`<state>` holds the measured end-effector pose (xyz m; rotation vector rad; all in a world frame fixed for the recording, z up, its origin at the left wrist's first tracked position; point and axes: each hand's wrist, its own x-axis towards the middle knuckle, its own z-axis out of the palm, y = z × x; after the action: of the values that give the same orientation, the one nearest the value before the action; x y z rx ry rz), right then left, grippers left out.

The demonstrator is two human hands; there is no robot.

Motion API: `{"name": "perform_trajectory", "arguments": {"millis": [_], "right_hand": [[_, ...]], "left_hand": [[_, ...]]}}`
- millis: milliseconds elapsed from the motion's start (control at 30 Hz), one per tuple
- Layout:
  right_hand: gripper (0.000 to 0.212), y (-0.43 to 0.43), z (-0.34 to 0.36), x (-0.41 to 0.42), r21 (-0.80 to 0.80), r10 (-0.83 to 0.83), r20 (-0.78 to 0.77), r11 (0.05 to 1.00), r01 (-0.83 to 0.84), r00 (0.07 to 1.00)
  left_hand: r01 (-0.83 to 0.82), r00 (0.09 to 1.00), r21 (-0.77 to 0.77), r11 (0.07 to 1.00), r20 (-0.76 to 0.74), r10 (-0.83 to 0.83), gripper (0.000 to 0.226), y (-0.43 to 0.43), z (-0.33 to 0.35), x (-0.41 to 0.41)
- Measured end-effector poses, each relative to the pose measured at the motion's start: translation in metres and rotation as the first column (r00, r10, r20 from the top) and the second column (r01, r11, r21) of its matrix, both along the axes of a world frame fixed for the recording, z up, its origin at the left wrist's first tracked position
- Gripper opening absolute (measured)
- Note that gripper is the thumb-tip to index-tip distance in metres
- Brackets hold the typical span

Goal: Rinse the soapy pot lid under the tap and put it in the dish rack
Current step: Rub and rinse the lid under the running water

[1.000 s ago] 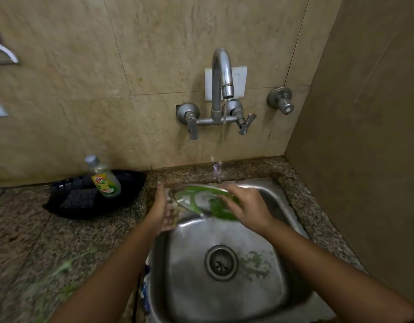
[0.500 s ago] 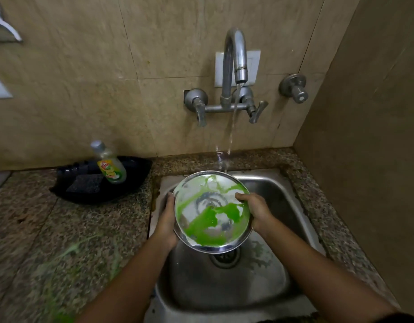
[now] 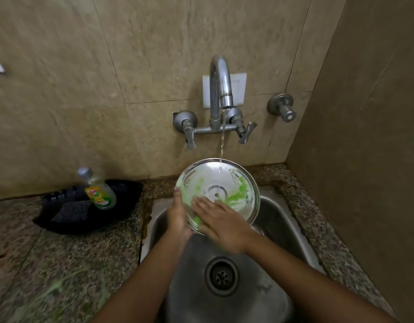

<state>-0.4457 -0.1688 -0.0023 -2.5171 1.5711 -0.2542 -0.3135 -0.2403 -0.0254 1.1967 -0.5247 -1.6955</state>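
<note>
Far to the left of the sink point(image 3: 292, 231), a black tray point(image 3: 68, 221) sits on the speckled table point(image 3: 38, 264), and a dish-soap bottle point(image 3: 97, 190) leans inside it, cap toward the wall, beside a dark scrub pad point(image 3: 72, 209). Green smears streak the table near the sink's left edge. Now to the left hand point(image 3: 178, 214): its grip is curled round the left rim of the pot lid point(image 3: 227, 183), thumb up along the edge. The lid is steel, tilted with its streaked face toward the camera, held above the back of the sink. Green soap covers much of that face. The right hand point(image 3: 221, 221) lies flat, fingers spread, pressed on the lid's lower face, clasping nothing. Above the sink, the tap point(image 3: 221, 87) runs a thin stream onto the lid's upper edge. The drain point(image 3: 222, 276) shows at the sink's bottom, and a separate valve point(image 3: 283, 107) sticks out of the wall up to the right.
</note>
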Motion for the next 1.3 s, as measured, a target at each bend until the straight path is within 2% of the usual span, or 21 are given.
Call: {"name": "perform_trajectory", "arguments": {"millis": [67, 167, 233, 300, 367, 433, 533, 600, 667, 767, 833, 900, 967, 1067, 1133, 1200, 1300], "right_hand": [[0.067, 0.007, -0.01, -0.034, -0.036, -0.1, -0.085, 0.995, 0.097, 0.991], [0.077, -0.014, -0.01, -0.063, -0.069, -0.427, -0.086, 0.904, 0.422, 0.9], [0.075, -0.04, 0.0, -0.05, -0.134, -0.495, -0.033, 0.863, 0.487, 0.868], [0.068, -0.058, 0.01, -0.021, -0.136, -0.404, 0.022, 0.905, 0.403, 0.915], [0.062, -0.055, 0.016, 0.011, -0.08, -0.197, 0.046, 0.976, 0.201, 0.979], [0.058, -0.031, 0.015, 0.021, -0.029, -0.022, 0.048, 0.999, 0.024, 0.999], [0.058, 0.002, 0.002, -0.011, -0.045, 0.051, -0.035, 0.998, -0.052, 0.998], [0.059, 0.006, -0.003, -0.044, -0.081, -0.071, -0.077, 0.995, 0.065, 0.995], [0.064, -0.008, -0.004, -0.062, -0.125, -0.271, -0.092, 0.958, 0.259, 0.958], [0.07, -0.048, 0.007, -0.051, -0.17, -0.486, -0.052, 0.865, 0.472, 0.872], [0.069, -0.065, 0.014, -0.024, -0.154, -0.411, -0.004, 0.901, 0.406, 0.911], [0.062, -0.058, 0.017, 0.004, -0.114, -0.187, -0.004, 0.976, 0.186, 0.982], [0.059, -0.032, 0.019, 0.014, -0.063, -0.006, 0.005, 0.998, 0.007, 1.0], [0.059, 0.0, 0.01, -0.017, -0.048, 0.051, -0.049, 0.997, -0.053, 0.998], [0.061, 0.002, 0.001, -0.05, -0.092, -0.088, -0.109, 0.993, 0.078, 0.99], [0.066, -0.012, -0.001, -0.07, -0.119, -0.3, -0.093, 0.95, 0.289, 0.949], [0.068, -0.045, 0.009, -0.06, -0.168, -0.476, -0.025, 0.869, 0.465, 0.879]], "left_hand": [[0.009, 1.0, 0.05, 0.999, 0.003, -0.009, 0.097, -0.013, -0.022, 0.013], [0.015, 0.999, 0.006, 1.0, 0.028, -0.015, 0.07, 0.006, -0.009, 0.012], [0.024, 0.999, -0.003, 1.0, 0.046, -0.024, 0.058, 0.017, -0.003, 0.003], [0.036, 0.996, -0.008, 0.999, 0.082, -0.035, 0.055, 0.02, -0.001, -0.005], [0.051, 0.994, -0.031, 0.998, 0.093, -0.048, 0.053, 0.017, 0.003, -0.009], [0.028, 0.997, -0.036, 0.999, 0.074, -0.025, 0.052, 0.01, 0.009, -0.005], [0.038, 0.999, 0.011, 0.999, 0.001, -0.038, 0.068, -0.003, 0.006, 0.009], [-0.014, 0.999, -0.004, 1.0, 0.036, 0.014, 0.058, -0.003, 0.007, 0.013], [0.005, 1.0, -0.03, 1.0, 0.028, -0.004, 0.052, 0.004, 0.007, 0.011], [0.072, 0.997, -0.042, 0.997, 0.015, -0.071, 0.067, 0.016, 0.005, -0.001], [0.098, 0.995, -0.031, 0.995, -0.007, -0.098, 0.072, 0.016, 0.006, -0.007], [0.1, 0.995, -0.032, 0.994, -0.005, -0.1, 0.062, 0.014, 0.011, -0.011], [0.091, 0.996, -0.023, 0.996, -0.001, -0.091, 0.061, 0.006, 0.012, -0.007], [0.09, 0.996, 0.019, 0.996, 0.011, -0.09, 0.09, -0.005, -0.001, 0.009], [0.066, 0.997, 0.007, 0.998, 0.039, -0.066, 0.076, 0.0, 0.005, 0.011], [0.059, 0.997, -0.025, 0.998, 0.051, -0.058, 0.057, 0.011, 0.016, 0.006], [0.074, 0.996, -0.046, 0.996, 0.043, -0.072, 0.053, 0.02, 0.019, -0.003]]}}
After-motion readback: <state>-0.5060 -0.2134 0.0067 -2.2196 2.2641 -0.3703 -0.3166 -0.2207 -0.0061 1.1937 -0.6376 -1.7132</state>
